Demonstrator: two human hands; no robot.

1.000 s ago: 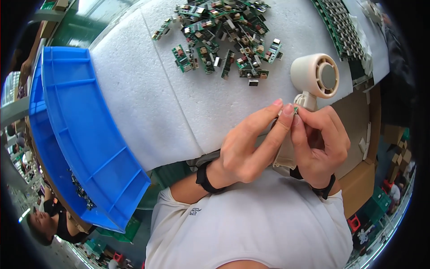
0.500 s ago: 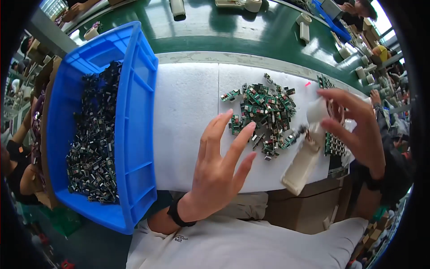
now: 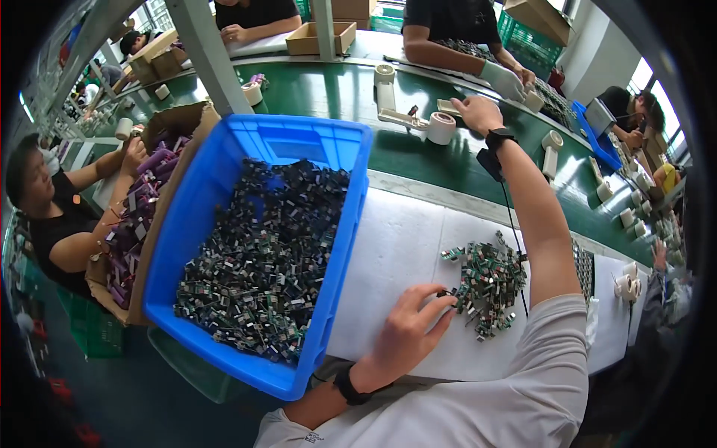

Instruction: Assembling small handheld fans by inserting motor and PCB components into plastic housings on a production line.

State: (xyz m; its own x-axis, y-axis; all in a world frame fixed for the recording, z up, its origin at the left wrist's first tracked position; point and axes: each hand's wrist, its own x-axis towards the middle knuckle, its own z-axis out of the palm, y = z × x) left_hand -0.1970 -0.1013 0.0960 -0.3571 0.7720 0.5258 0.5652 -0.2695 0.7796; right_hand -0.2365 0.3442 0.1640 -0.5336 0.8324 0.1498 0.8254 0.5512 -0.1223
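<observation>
My left hand is at the near left edge of a pile of small green circuit boards on a white foam sheet. Its fingertips close on a small dark-tipped circuit board. My right arm stretches far forward over the green conveyor belt. There my right hand has its fingers extended, touching or just beside a cream plastic casing piece. Close to it on the belt lies an opened cream handheld-fan casing with a round head and small parts showing in its handle.
A large blue bin full of small circuit boards stands to the left. Beyond it is a cardboard box of purple parts. More casings lie along the belt. A co-worker's gloved hand is just past my right hand; a black cord hangs beside my arm.
My right hand has gone from the cream casing over the foam sheet out to the belt. My left hand has drawn its fingers together at the pile. The view has swung left and up.
</observation>
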